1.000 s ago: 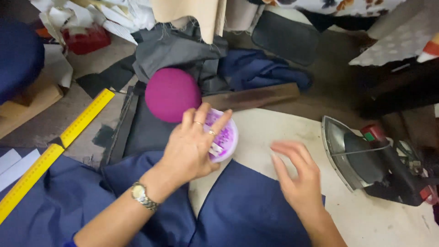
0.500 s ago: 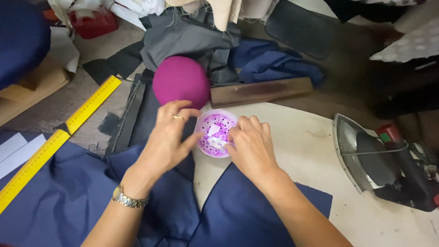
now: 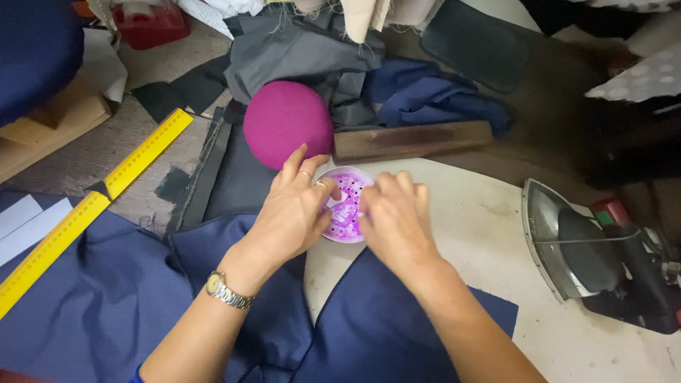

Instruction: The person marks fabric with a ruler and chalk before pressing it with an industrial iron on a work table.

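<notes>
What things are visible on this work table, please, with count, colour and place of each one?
round box: 1, white and purple, centre, between both hands
ball-shaped cushion: 1, magenta, above the box
ruler: 1, yellow, left
navy cloth: several pieces, dark blue, bottom
grey cloth: 1 heap, top centre
wooden block: 1, brown, right of cushion
iron: 1, grey-black, right
wristwatch: 1, silver-gold, left wrist
left hand: touches box
right hand: on box

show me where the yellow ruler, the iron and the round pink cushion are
Yellow ruler [image 3: 99,202]: head view, middle of its yellow face.
Iron [image 3: 567,241]: head view, its metal soleplate, which faces left.
Pink cushion [image 3: 287,120]: head view, centre of its rounded top.
</notes>
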